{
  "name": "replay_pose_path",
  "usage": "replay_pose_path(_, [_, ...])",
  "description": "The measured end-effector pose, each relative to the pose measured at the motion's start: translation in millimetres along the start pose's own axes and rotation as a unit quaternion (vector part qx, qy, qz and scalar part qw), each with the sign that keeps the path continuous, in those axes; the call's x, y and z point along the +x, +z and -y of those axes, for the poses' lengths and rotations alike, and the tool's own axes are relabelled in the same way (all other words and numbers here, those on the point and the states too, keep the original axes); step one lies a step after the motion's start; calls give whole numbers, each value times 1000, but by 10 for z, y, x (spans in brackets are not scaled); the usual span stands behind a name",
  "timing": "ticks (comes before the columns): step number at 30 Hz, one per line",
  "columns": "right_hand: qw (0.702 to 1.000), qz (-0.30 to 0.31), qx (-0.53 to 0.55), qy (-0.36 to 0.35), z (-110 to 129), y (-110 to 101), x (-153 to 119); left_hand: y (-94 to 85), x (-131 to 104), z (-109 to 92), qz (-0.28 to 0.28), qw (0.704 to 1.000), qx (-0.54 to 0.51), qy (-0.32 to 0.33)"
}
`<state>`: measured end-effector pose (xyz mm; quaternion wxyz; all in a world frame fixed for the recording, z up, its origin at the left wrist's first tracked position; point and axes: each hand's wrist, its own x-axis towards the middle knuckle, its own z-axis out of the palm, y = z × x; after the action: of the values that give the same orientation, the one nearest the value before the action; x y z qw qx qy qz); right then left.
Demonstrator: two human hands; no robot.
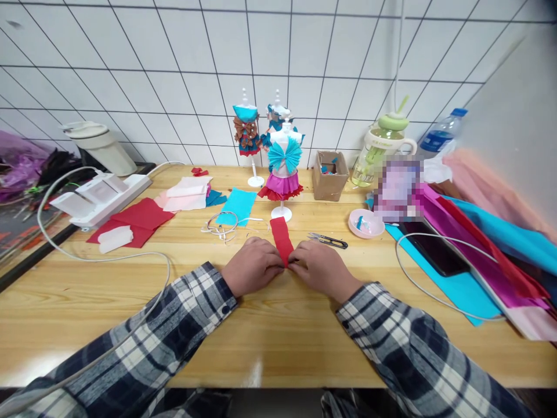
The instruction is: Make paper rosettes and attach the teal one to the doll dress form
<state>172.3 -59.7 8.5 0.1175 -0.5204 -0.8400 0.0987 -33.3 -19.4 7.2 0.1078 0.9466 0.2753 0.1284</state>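
Note:
A narrow strip of red crepe paper (282, 237) lies on the table, pointing away from me. My left hand (256, 266) pinches its near end from the left. From the right, my right hand (321, 268) pinches the same end, with the fingertips of both hands almost touching. Just beyond the strip stands a small white mannequin (285, 168) dressed in a turquoise pleated bow and a magenta skirt with a red hem. Black-handled thread snips (328, 240) rest beyond my right hand.
Coiled white cord (221, 225) and turquoise paper (237, 206) lie left of the mannequin. A pink bowl (365, 224), cardboard box (331, 177) and phone (435, 247) are on the right. A power strip (104, 200) sits left, its cable crossing near my left sleeve.

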Motion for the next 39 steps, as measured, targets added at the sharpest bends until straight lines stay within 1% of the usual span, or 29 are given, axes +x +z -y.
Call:
replay_pose_path(4, [1000, 14, -11, 2, 24, 50, 19, -19, 3, -15, 1, 1000, -3, -14])
replay_pose_path(12, [999, 10, -39, -3, 60, 16, 4, -16, 7, -98, -14, 998, 39, -45])
replay_pose_path(19, [999, 13, -16, 26, 88, 42, 4, -9, 12, -114, -16, 997, 65, -39])
replay_pose_path(24, [999, 17, -20, 22, 95, 53, 9, 17, 35, -96, -11, 998, 44, -46])
replay_pose_path(28, [999, 2, -25, 24, 99, 64, 11, 34, 46, -91, -9, 999, 21, -41])
replay_pose_path(30, [999, 0, -26, 23, 98, 67, 11, 40, 45, -90, -13, 999, 27, -35])
replay_pose_path(34, [999, 16, -20, 23, 91, 66, 10, 52, 40, -76, -5, 999, 46, -27])
replay_pose_path(39, [999, 9, -22, 34, 84, 68, 10, 73, 33, -32, 9, 998, 56, -13])
